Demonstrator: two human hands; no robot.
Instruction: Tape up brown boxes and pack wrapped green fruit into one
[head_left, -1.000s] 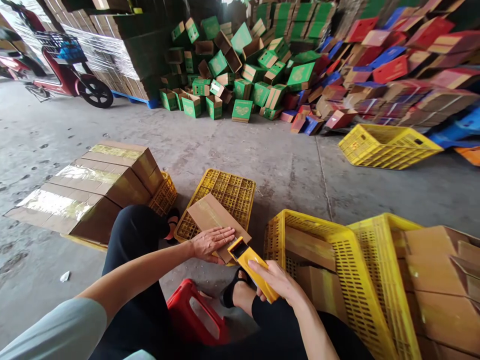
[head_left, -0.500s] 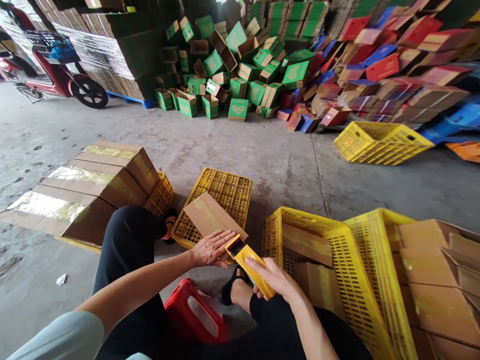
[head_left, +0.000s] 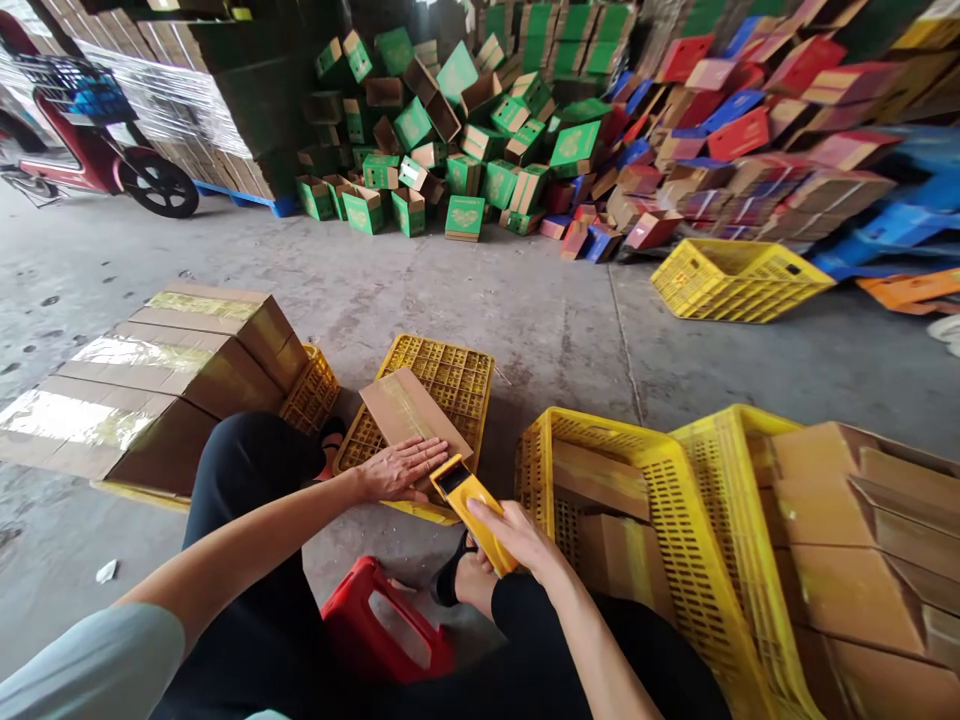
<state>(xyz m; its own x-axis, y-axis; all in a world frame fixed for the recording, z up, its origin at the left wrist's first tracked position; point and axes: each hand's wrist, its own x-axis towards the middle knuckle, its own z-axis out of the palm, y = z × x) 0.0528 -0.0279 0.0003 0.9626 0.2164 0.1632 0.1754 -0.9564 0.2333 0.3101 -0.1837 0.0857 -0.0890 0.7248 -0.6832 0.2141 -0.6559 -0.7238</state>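
A closed brown cardboard box point(head_left: 415, 412), with a strip of yellowish tape along its top, lies at an angle on an upturned yellow crate point(head_left: 444, 362). My left hand point(head_left: 401, 468) rests flat on the box's near end, fingers stretched out. In my right hand point(head_left: 517, 535) is a yellow tape dispenser point(head_left: 480, 520), its dark opening pointing at the box's near right corner, close to my left fingertips. Whether it touches the box I cannot tell.
Large taped cartons point(head_left: 172, 360) sit on a crate at left. To the right, a yellow crate point(head_left: 679, 470) and another yellow crate point(head_left: 731, 500) hold boxes. A red plastic stool point(head_left: 352, 600) is between my legs. Green boxes point(head_left: 465, 215), an empty crate point(head_left: 739, 280) and a scooter point(head_left: 97, 150) stand farther off.
The view has turned slightly right, so everything appears shifted left. My left hand stays flat on the box, and my right hand keeps the tape dispenser at its near end.
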